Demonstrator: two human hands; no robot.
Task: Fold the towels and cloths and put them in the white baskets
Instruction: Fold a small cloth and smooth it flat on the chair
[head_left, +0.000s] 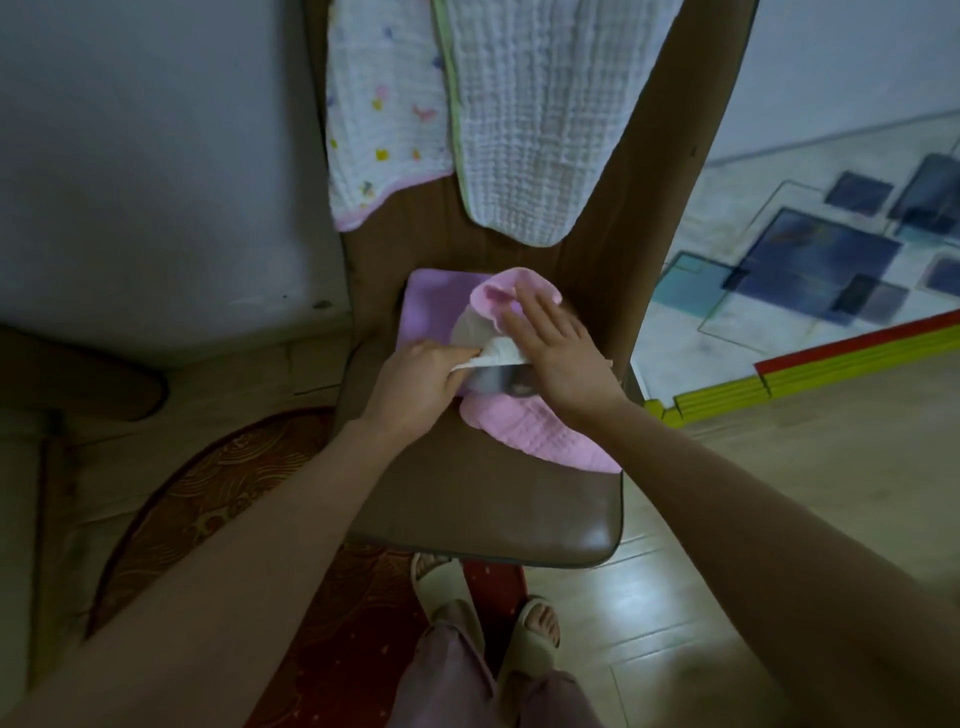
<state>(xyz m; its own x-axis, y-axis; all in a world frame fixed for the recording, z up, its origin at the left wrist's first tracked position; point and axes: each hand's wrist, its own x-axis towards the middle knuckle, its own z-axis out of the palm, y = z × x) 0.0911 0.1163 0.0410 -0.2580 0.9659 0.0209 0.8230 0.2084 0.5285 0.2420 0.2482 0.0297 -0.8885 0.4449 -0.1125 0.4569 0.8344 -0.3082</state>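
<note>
Brown leather chair (483, 499) carries your work: two white towels (524, 119) drape over its back, a folded purple cloth (434, 306) lies on the seat. Your pink cloth (540, 431) sits beside it. Your right hand (558, 348) presses it flat, fingers spread; your left hand (421, 379) pinches its white edge.

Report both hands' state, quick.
Left hand: closed, pinching the white edge of the pink cloth.
Right hand: open, fingers flat on the same cloth.
</note>
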